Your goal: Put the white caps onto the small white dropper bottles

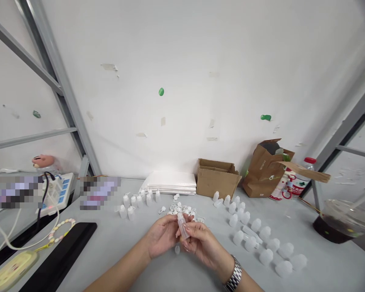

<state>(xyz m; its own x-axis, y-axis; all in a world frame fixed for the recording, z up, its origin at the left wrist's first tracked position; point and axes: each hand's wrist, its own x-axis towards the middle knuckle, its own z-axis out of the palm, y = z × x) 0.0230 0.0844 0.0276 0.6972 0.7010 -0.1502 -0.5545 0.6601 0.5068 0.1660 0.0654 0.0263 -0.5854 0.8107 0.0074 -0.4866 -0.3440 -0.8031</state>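
A small translucent plastic squeeze bottle [183,228] is held tilted between my hands, its narrow top pointing up and away. My right hand [202,242], with a metal watch at the wrist, pinches the bottle's body between thumb and fingers. My left hand [163,236] is curled around the bottle's upper part from the other side; some of its fingertips are hidden behind it. Just beyond my hands lies a pile of small white caps [187,210], partly covered by them. Under the bottle, a small clear piece [177,249] rests on the table.
Capped bottles [134,201] stand at back left; several uncapped ones [256,225] fill the right side. Behind are a white stack [168,183], a cardboard box [215,184] and a paper bag [260,172]. A drink cup [337,225] stands far right, a power strip [62,192] left.
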